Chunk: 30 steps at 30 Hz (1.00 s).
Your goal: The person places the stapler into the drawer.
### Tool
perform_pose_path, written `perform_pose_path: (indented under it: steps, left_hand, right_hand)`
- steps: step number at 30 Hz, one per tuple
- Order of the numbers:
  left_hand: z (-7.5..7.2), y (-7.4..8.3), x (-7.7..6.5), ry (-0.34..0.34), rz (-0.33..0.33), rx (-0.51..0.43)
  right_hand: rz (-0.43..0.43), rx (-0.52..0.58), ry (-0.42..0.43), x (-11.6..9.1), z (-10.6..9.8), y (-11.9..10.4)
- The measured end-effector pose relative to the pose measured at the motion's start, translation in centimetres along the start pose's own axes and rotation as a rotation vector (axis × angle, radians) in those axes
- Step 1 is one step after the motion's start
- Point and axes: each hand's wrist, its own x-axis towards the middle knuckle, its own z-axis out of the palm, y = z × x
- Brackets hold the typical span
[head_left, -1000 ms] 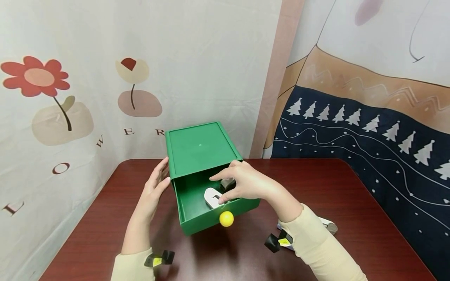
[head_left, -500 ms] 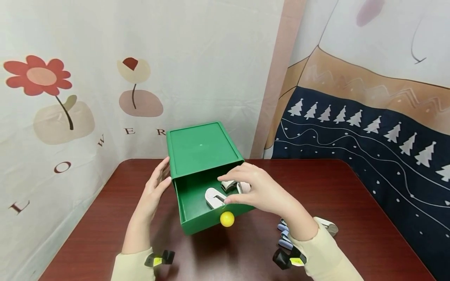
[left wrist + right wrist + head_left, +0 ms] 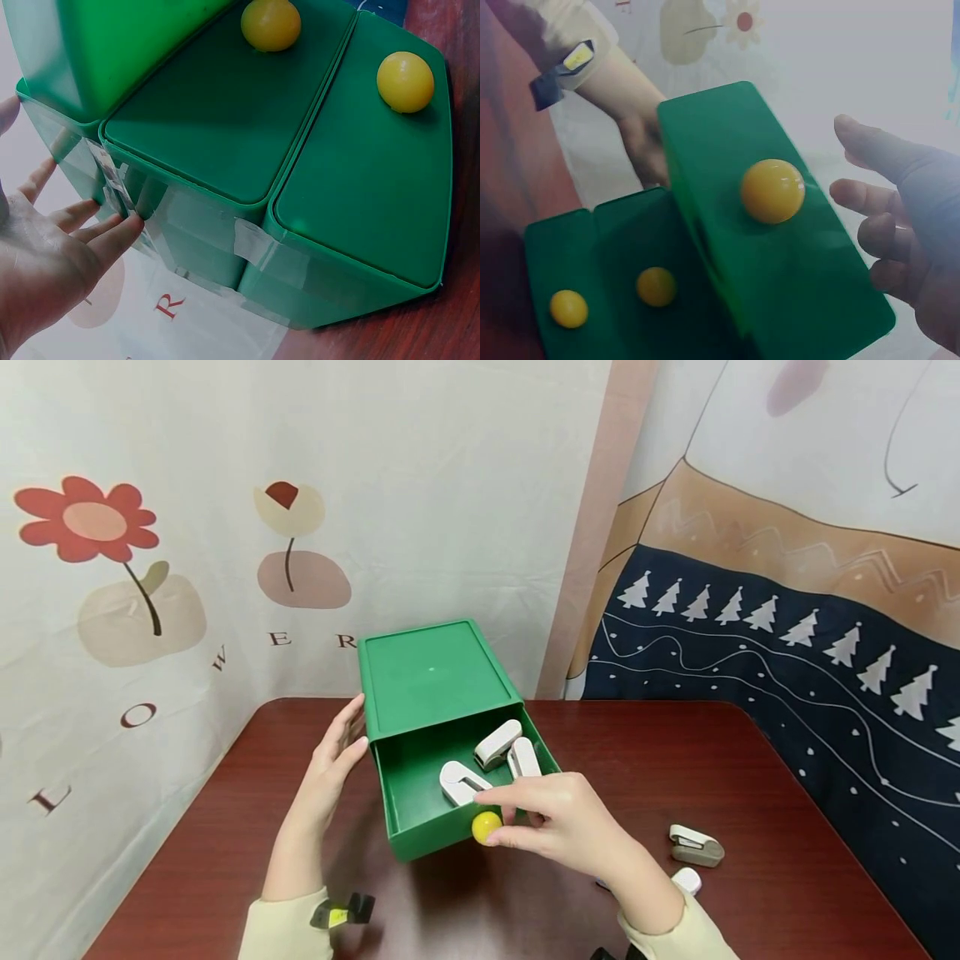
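A green drawer unit [image 3: 435, 672] stands on the table with its top drawer [image 3: 420, 845] pulled out. Inside that drawer lie a white stapler [image 3: 456, 778] near the front, another white stapler [image 3: 498, 742] behind it and a third stapler [image 3: 522, 757] on the right. My left hand [image 3: 324, 772] touches the unit's left side with extended fingers; the left wrist view shows the fingertips against its wall. Close by the drawer's yellow knob [image 3: 484, 828] is my right hand [image 3: 573, 822], thumb and index finger spread. In the right wrist view a gap separates the fingers from the yellow ball knob [image 3: 773, 191].
A grey and white stapler [image 3: 697, 847] lies on the reddish-brown table [image 3: 637, 752] at the right. A white rounded end [image 3: 687, 881] shows beside my right forearm. Two lower drawers with yellow knobs [image 3: 406, 82] are pushed in. A printed cloth [image 3: 450, 527] hangs behind.
My right hand has left the inside of the drawer and come forward and down to the knob. The staplers inside now show more fully. My left hand stays at the unit's side.
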Motion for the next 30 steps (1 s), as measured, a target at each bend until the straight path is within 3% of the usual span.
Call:
perform_pose_path:
  steps: [9, 17, 24, 30]
  left_hand:
    - [0.1, 0.0, 0.0, 0.005, 0.004, 0.001]
    - [0.1, -0.1, 0.0, 0.005, 0.006, -0.002]
    - [0.0, 0.0, 0.0, 0.002, 0.002, -0.004]
    - [0.1, 0.0, 0.0, 0.005, -0.002, -0.002]
  right_hand:
    - [0.038, -0.035, 0.002, -2.1, 1.1, 0.4]
    - [0.054, 0.092, 0.047, -3.4, 2.9, 1.4]
    - [0.053, 0.14, 0.08, -3.2, 3.5, 1.8]
    - [0.132, 0.171, 0.066, -2.1, 3.8, 2.3]
